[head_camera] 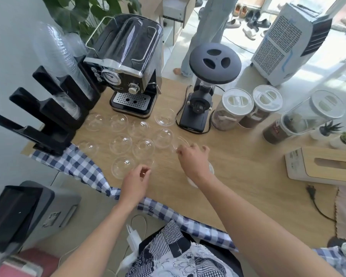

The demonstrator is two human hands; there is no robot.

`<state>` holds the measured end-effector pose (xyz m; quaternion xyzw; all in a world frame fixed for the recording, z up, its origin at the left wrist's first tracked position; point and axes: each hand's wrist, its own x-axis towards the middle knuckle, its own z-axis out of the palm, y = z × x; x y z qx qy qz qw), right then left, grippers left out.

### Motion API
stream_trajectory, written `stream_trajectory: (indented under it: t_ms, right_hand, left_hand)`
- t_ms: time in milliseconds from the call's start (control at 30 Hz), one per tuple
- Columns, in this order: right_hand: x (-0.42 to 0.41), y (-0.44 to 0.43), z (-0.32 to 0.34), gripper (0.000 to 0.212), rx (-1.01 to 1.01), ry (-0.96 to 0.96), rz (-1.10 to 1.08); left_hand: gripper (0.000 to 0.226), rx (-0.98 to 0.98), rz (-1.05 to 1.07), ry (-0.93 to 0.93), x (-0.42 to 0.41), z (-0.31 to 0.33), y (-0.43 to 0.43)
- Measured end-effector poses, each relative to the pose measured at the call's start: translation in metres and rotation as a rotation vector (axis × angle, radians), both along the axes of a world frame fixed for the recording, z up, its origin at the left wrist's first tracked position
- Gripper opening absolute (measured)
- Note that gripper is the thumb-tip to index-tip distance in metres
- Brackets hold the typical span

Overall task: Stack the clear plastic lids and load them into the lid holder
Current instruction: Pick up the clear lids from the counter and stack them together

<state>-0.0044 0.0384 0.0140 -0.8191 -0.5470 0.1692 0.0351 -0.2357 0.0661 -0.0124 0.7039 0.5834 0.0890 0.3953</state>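
Note:
Several clear dome lids lie loose on the wooden table (248, 176), among them one (120, 144) in the middle and one (163, 137) further right. My left hand (136, 179) pinches the rim of the nearest lid (122, 166) between thumb and fingers. My right hand (193, 159) has its fingertips closed on the rim of a lid (180, 142) at the right of the group. Another lid (201, 177) shows partly under my right wrist. The black lid holder (48, 124) stands at the left edge, with clear stacks (58, 56) in its far slots.
An espresso machine (128, 66) and a black grinder (204, 92) stand behind the lids. Lidded jars (234, 108) and a tissue box (324, 164) are on the right. A checked cloth (78, 166) hangs over the table's near-left edge. A person's legs (208, 37) are beyond the table.

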Motion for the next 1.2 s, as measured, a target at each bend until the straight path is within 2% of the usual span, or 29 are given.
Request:
stream_trajectory:
  t_ms: [100,200,333,467,567,667,867,1000,1100,1200]
  right_hand:
    - [0.019,-0.005,0.016,0.019,0.186,0.346,-0.240]
    - [0.042,-0.022,0.035,0.017,0.354,0.643,-0.407]
    - [0.066,-0.055,0.040,0.022,0.412,0.899,-0.636]
    - [0.072,-0.086,0.025,0.023,0.401,1.139,-0.840]
    - [0.069,-0.101,0.014,0.024,0.394,1.177,-0.903]
    - [0.063,-0.106,-0.002,0.023,0.375,1.126,-0.932]
    - [0.050,-0.109,-0.015,0.016,0.308,0.993,-0.897]
    - [0.051,-0.113,-0.016,0.033,0.277,0.976,-0.867]
    - [0.054,-0.119,-0.010,0.048,0.237,1.029,-0.776]
    - [0.055,-0.124,-0.003,0.039,0.205,1.076,-0.675]
  left_hand:
    - [0.013,-0.111,0.142,-0.151,0.008,0.016,0.009]
    - [0.016,-0.208,0.214,-0.328,0.014,0.025,0.019]
    - [0.020,-0.379,0.307,-0.522,0.035,0.031,0.024]
    - [0.021,-0.665,0.413,-0.787,0.062,0.029,0.020]
    - [0.024,-0.823,0.413,-0.866,0.082,0.024,0.012]
    - [0.025,-0.869,0.387,-0.830,0.099,0.014,-0.001]
    - [0.026,-0.679,0.377,-0.589,0.120,-0.005,-0.025]
    - [0.026,-0.540,0.359,-0.449,0.125,-0.001,-0.039]
    - [0.024,-0.497,0.384,-0.418,0.130,0.001,-0.045]
    - [0.026,-0.515,0.396,-0.432,0.133,0.004,-0.050]
